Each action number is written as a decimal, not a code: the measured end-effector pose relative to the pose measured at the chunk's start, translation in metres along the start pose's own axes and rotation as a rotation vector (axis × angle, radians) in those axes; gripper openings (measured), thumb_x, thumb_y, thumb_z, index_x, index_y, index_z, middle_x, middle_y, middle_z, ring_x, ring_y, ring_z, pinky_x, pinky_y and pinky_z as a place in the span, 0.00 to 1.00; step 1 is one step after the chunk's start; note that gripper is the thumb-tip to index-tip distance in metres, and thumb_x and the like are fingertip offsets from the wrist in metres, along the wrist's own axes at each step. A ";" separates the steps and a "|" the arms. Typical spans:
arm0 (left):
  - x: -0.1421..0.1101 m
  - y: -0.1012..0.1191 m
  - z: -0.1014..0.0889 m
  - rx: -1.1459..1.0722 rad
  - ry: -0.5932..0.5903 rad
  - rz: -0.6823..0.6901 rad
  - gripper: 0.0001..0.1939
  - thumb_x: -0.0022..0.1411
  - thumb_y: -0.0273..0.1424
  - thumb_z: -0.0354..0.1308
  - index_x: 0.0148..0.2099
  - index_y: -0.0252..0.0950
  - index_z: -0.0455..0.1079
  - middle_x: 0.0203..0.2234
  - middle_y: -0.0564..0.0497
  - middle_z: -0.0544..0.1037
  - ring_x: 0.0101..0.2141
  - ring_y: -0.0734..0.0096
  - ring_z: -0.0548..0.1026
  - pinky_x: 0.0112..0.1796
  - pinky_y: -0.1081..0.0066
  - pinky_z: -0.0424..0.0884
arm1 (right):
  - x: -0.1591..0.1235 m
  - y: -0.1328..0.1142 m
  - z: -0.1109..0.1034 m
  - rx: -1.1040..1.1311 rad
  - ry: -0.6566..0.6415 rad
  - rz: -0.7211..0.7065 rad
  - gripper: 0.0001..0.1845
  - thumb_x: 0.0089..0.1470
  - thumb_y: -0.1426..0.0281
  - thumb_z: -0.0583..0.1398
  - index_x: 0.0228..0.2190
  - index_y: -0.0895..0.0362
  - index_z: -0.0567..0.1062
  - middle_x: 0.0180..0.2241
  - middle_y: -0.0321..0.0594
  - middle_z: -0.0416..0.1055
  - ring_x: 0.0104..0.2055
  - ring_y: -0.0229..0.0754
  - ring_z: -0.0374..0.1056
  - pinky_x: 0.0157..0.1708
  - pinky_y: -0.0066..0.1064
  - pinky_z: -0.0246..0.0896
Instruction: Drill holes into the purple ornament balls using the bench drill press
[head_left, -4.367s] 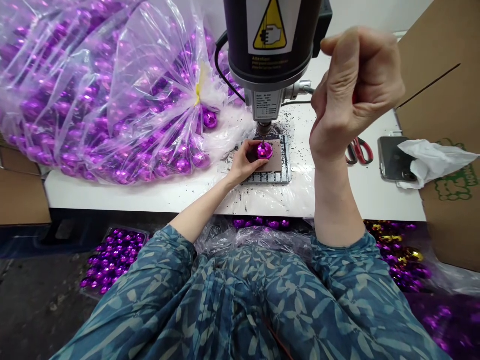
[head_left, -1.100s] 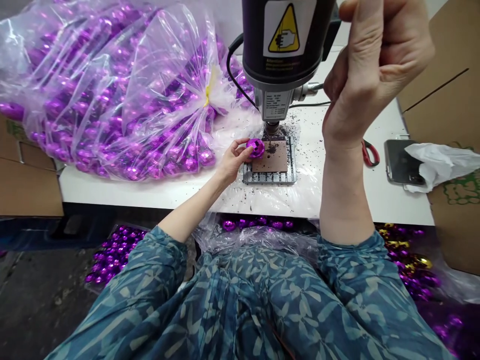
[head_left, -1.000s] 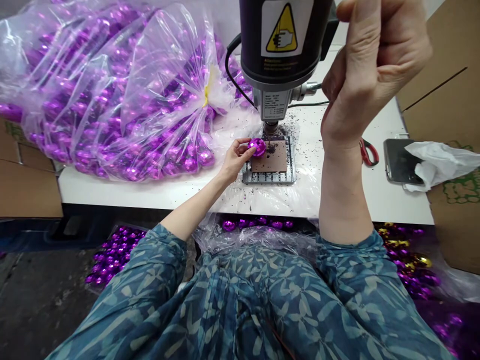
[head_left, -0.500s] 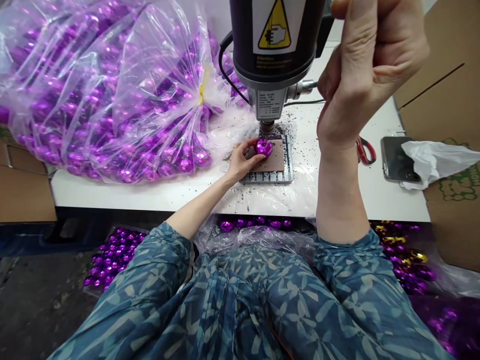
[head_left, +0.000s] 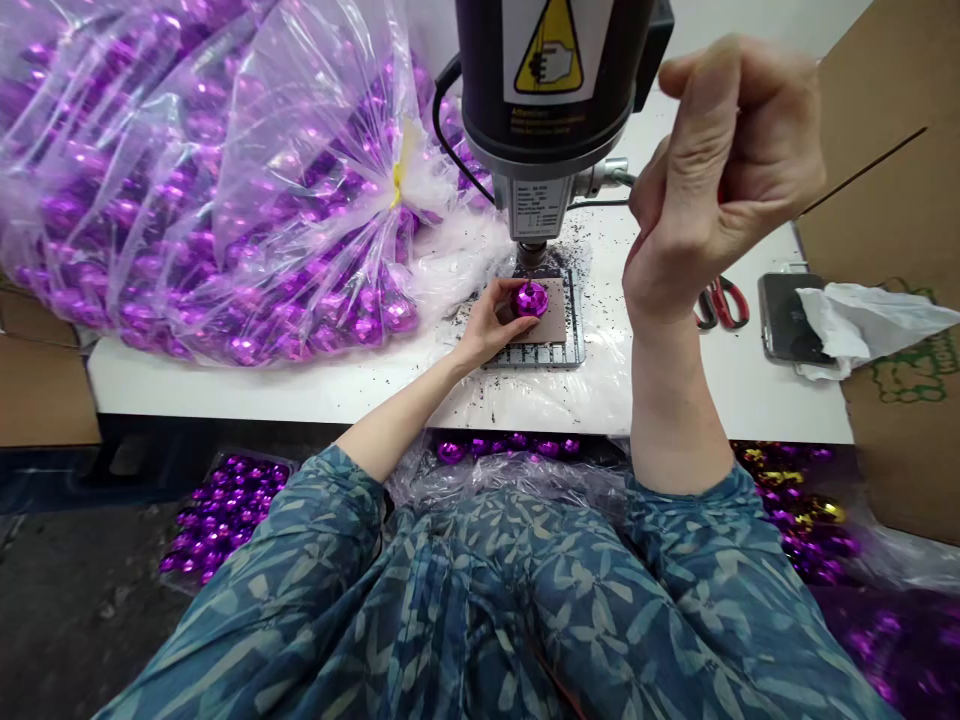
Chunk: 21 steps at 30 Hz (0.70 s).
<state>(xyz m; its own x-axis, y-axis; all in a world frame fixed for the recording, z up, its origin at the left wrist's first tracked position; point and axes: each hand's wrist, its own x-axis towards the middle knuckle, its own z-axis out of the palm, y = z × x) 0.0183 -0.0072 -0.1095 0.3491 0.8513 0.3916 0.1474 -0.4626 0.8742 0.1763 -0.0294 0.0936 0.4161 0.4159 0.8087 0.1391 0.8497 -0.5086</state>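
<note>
Between the thumb and fingers of my left hand (head_left: 491, 325) is a shiny purple faceted ball (head_left: 532, 298). It rests on a small brown board (head_left: 553, 325), which lies on the slotted metal base (head_left: 576, 350) of a bench drill press (head_left: 551, 130). The thin drill bit (head_left: 530, 275) stands right over the ball's top; whether it has entered cannot be made out. My right hand (head_left: 731, 160) is raised beside the machine, closed around its feed lever (head_left: 621, 178), mostly hidden by the fingers. Dark shavings lie scattered around the base.
A big clear bag of purple balls (head_left: 247, 200), tied in yellow, fills the left of the white table (head_left: 360, 395). Right of my forearm lie red-handled scissors (head_left: 724, 303), a phone (head_left: 784, 318) and white tissue (head_left: 862, 325). Cardboard boxes (head_left: 892, 200) flank the table.
My left hand and the ball have shifted slightly right, bringing the ball under the bit. My right hand has come down and a little left with the lever.
</note>
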 end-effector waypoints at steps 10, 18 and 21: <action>-0.002 -0.001 0.003 -0.097 0.020 -0.036 0.34 0.60 0.52 0.71 0.60 0.41 0.65 0.55 0.43 0.77 0.57 0.54 0.78 0.60 0.50 0.74 | -0.025 0.029 -0.011 -0.123 0.020 -0.106 0.22 0.66 0.50 0.51 0.36 0.56 0.68 0.27 0.29 0.66 0.18 0.17 0.49 0.23 0.21 0.53; -0.001 0.003 0.003 -0.112 0.045 -0.056 0.33 0.59 0.51 0.72 0.58 0.41 0.66 0.55 0.43 0.78 0.57 0.54 0.78 0.60 0.50 0.73 | -0.037 0.041 -0.017 -0.175 0.042 -0.104 0.23 0.67 0.49 0.49 0.38 0.54 0.70 0.17 0.28 0.52 0.16 0.21 0.45 0.21 0.24 0.45; -0.001 0.003 0.003 -0.099 0.047 -0.061 0.34 0.58 0.52 0.72 0.58 0.41 0.66 0.55 0.42 0.78 0.57 0.53 0.78 0.61 0.50 0.73 | -0.038 0.042 -0.019 -0.078 0.038 -0.185 0.17 0.67 0.53 0.52 0.39 0.51 0.72 0.16 0.28 0.51 0.16 0.22 0.47 0.21 0.24 0.44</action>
<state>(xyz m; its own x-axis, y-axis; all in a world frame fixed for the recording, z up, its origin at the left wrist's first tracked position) 0.0217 -0.0102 -0.1080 0.2984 0.8890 0.3475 0.0743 -0.3846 0.9201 0.1833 -0.0154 0.0361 0.4104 0.2416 0.8793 0.2847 0.8821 -0.3753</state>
